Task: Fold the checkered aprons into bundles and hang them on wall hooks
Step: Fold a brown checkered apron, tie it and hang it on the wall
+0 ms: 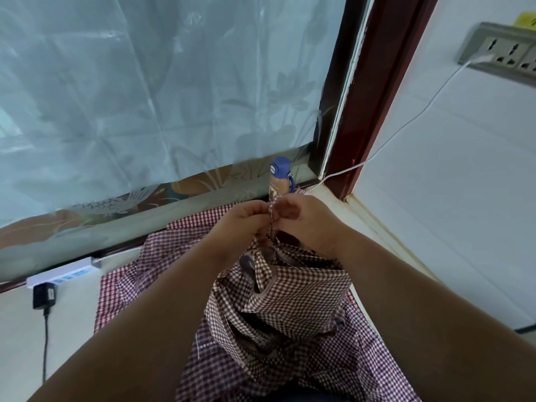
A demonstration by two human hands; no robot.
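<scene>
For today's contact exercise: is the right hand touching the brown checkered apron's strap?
Touching. The head view shows the right hand pinching the strap of the brown checkered apron.

A: How much of the bottle (279, 181) shows?
B: Just its cap and neck. The left hand (246, 220) and right hand (306, 220) cover the rest, and the label print is too small to read.
A: The wall socket (504, 52)?
B: Cut by the right edge. The brown apron (304, 297) hides part of the red apron (136, 274).
</scene>
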